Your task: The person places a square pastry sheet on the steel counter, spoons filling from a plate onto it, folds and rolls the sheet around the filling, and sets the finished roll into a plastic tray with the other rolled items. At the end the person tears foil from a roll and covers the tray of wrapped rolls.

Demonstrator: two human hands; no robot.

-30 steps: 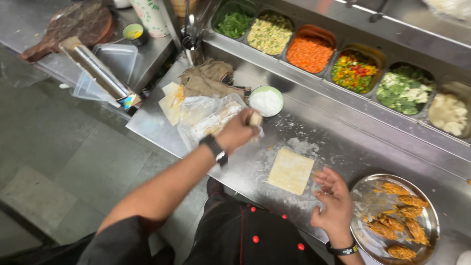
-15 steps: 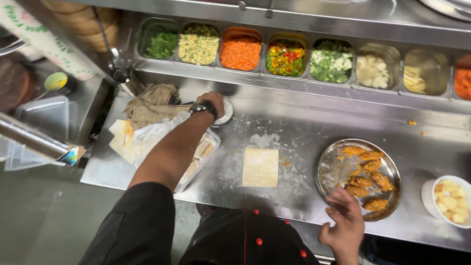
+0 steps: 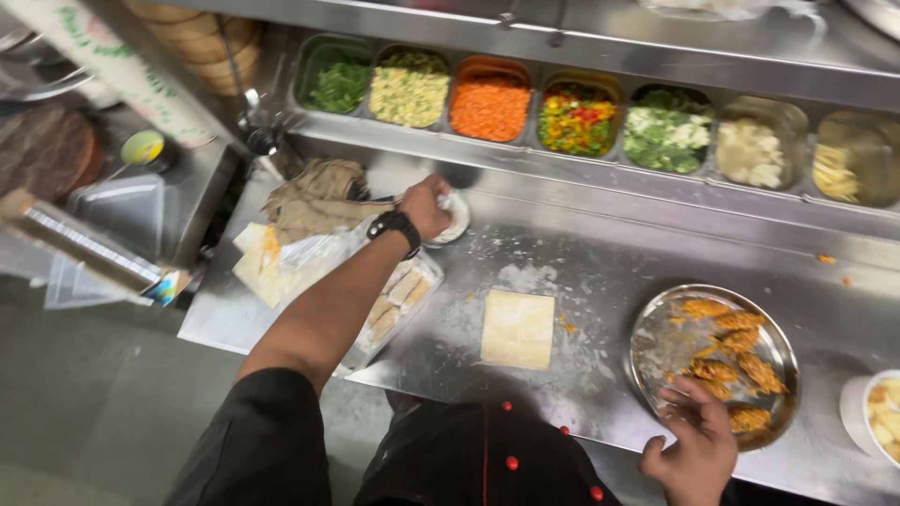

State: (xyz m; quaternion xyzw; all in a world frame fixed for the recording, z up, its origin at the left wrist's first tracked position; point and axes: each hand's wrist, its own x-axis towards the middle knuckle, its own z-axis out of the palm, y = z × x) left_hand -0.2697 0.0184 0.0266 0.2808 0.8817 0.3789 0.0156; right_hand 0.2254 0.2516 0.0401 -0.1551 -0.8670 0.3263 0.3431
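Reaching toward the upper middle of the frame, the left hand dips its bunched fingers into a small white bowl on the steel counter — whether it grips anything I cannot tell. At lower right, the right hand rests loosely open, fingertips on the near rim of a round metal plate of orange fried pieces. A square pastry sheet lies between — touched by neither.

A commercial kitchen: a steel counter runs below a row of inset ingredient pans.
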